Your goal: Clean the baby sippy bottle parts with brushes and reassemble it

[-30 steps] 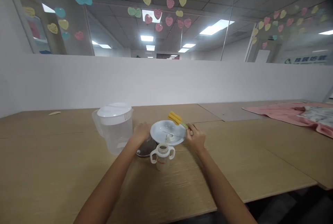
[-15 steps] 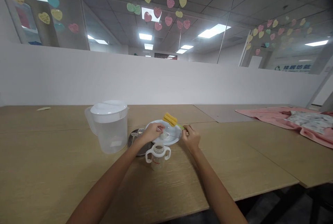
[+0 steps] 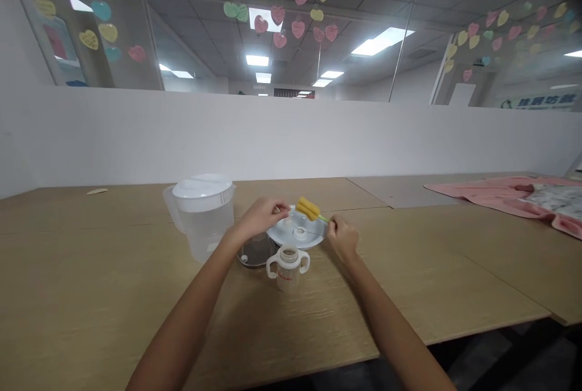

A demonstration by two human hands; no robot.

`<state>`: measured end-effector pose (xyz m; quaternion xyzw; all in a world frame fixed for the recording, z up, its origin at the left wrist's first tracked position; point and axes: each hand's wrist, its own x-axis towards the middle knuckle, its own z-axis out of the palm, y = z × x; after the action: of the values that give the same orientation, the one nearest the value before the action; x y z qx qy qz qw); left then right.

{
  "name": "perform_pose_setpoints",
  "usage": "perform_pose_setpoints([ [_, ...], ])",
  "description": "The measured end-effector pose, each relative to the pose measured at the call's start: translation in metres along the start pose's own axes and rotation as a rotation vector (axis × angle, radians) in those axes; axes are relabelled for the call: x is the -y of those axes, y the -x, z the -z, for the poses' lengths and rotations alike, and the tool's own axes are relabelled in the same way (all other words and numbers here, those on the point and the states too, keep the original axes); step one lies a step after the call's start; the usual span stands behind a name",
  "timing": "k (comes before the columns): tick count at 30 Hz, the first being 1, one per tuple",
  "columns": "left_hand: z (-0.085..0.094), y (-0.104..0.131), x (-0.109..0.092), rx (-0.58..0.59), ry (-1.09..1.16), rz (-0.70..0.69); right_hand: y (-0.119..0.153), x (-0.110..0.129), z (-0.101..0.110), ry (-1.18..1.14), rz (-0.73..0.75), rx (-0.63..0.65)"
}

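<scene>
My right hand is closed around the green handle of a bottle brush with a yellow sponge head. The sponge is held over the far rim of a white bowl, in which a small white ring-shaped piece lies. Over the bowl's left side, my left hand is pinched closed; whatever its fingertips hold is too small to make out. Nearer to me, a baby bottle with two white handles stands upright and uncapped. Partly under my left wrist sits a dark round tray with a small pale piece on it.
A clear lidded pitcher stands left of the tray. At the far right, a pink cloth lies on the wooden table with a patterned fabric on top. A thin pale object is at the back left, before the white wall.
The view has shifted, so the tabletop things appear farther right. My left hand has moved up and left relative to the bowl. My right hand keeps the brush nearly still.
</scene>
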<state>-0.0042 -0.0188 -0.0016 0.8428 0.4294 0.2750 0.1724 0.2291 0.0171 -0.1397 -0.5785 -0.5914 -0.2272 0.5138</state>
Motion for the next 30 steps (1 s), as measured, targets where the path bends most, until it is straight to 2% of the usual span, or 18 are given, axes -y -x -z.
perform_pose_setpoints([
  [2,0.007,0.004,0.004,0.016,-0.354,0.078,0.000,-0.002,0.000,-0.057,0.000,0.008],
  [4,0.010,0.008,0.009,0.072,-0.517,0.168,0.000,-0.002,-0.001,-0.097,0.016,0.019],
  [9,-0.001,0.008,0.030,0.235,-0.537,0.289,-0.001,0.000,-0.001,-0.079,0.153,0.061],
  [15,-0.013,0.003,0.040,0.309,-0.582,0.342,-0.007,-0.003,0.005,0.063,0.350,0.034],
  [24,-0.013,-0.001,0.046,0.409,-0.631,0.365,-0.011,0.003,0.014,0.094,0.385,0.021],
  [30,-0.010,0.000,0.046,0.414,-0.629,0.367,-0.012,-0.001,0.013,0.213,0.375,0.071],
])
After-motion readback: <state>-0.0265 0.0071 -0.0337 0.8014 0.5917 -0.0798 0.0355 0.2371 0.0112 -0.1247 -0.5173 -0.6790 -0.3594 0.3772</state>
